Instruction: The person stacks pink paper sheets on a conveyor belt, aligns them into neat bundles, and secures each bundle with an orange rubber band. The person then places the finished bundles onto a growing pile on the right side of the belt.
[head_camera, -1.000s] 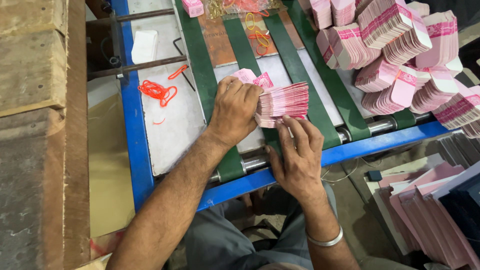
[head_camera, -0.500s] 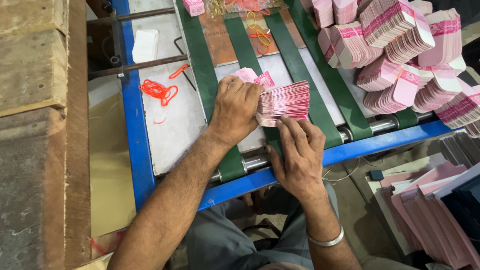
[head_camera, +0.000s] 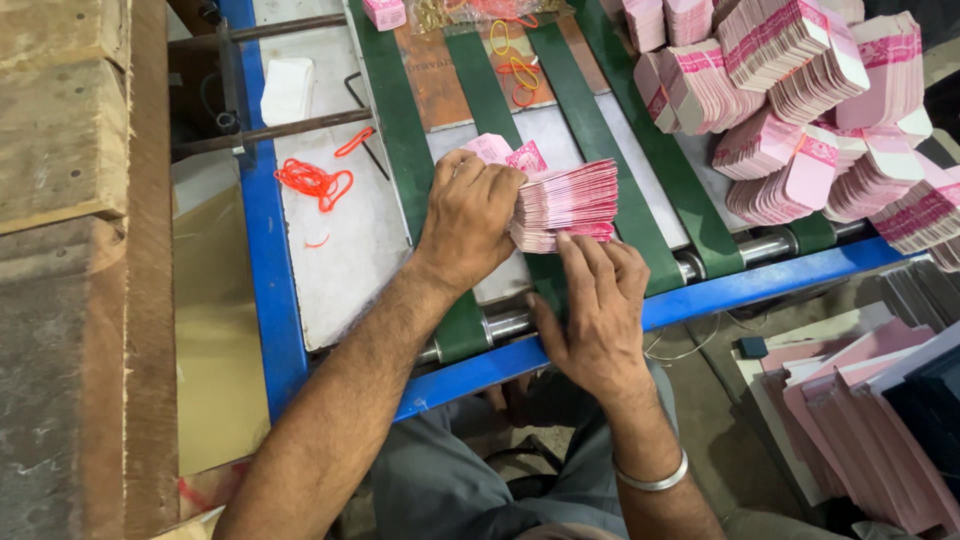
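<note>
On the blue-framed conveyor table (head_camera: 262, 260) with green belts (head_camera: 400, 130), we clamp a fanned stack of pink envelopes (head_camera: 570, 200) under our left hand (head_camera: 470, 215), right hand (head_camera: 600, 300) fingers squaring its edge, unbanded, while banded bundles (head_camera: 790, 90) lie heaped beyond.

Person, seen from above. Both forearms bare to the elbow, no sleeves visible. Left hand (head_camera: 470, 215): no ring or band seen. Right hand (head_camera: 598, 310): plain silver metal bangle (head_camera: 652, 480) at the wrist. Grey trousers (head_camera: 450, 490) on the lap.
</note>
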